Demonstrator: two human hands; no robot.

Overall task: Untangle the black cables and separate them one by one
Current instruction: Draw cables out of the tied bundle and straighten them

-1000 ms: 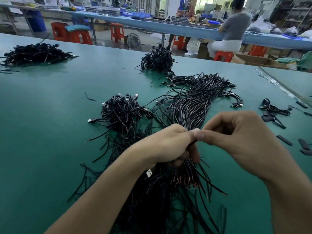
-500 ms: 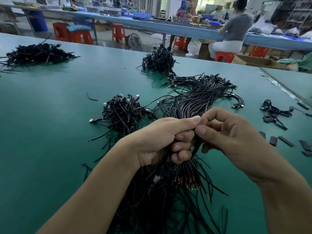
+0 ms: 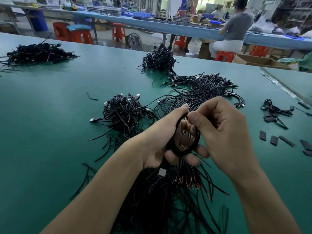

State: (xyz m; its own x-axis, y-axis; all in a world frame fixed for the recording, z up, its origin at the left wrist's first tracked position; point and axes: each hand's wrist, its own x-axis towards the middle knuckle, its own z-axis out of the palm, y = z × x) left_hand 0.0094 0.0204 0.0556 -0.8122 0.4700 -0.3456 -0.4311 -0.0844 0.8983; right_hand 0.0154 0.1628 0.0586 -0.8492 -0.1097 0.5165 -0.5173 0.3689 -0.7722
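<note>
step: slipping band off | left hand (image 3: 158,142) grip: curled round black cable bundle (image 3: 204,97) above desk (image 3: 50,119) | right hand (image 3: 226,132) grip: pinches black band (image 3: 185,153) at its top | axis: bundle runs far-to-near, band between the hands, right hand nearer

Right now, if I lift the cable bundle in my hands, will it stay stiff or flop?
Probably floppy: the cable bundle curves away past the left hand, and its bare ends splay downward. Likely to snag too, since strands run into the tangled pile beside it.
</note>
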